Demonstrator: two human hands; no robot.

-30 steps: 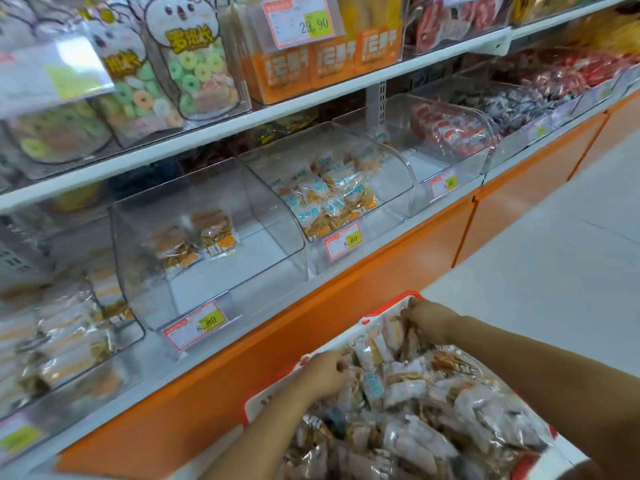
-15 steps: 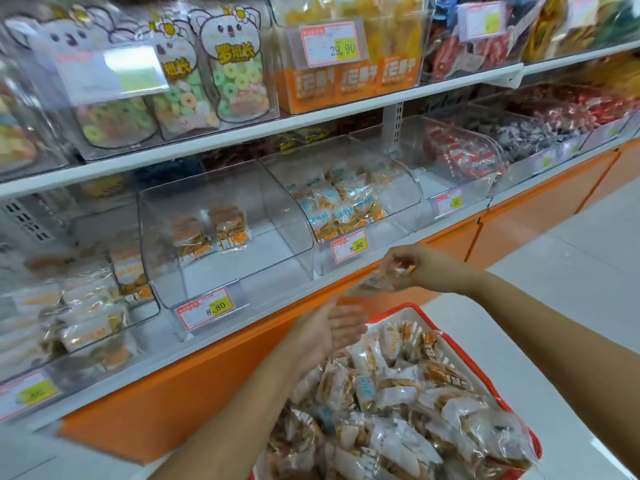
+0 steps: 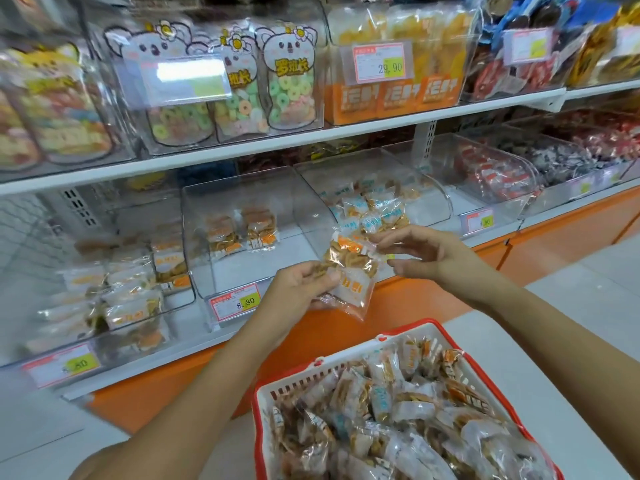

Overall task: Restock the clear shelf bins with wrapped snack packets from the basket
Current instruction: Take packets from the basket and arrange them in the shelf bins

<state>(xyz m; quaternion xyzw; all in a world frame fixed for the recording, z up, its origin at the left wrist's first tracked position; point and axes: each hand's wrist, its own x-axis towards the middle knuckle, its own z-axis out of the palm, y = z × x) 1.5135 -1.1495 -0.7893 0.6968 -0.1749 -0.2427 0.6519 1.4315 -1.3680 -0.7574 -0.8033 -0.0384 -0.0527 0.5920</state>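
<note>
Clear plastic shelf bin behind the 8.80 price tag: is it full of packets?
No, the clear plastic shelf bin holds just two orange-labelled wrapped snack packets at its back, floor otherwise bare.

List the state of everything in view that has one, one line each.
Left hand, gripping the clear wrapped snack packets by their left side.
Right hand, fingertips at the held packets' upper right corner; grip unclear.
Red-rimmed white plastic basket, heaped with packets.
Middle clear shelf bin, nearly empty, two orange-labelled packets at its back.
Clear bin to its right, partly filled with blue-labelled packets.
</note>
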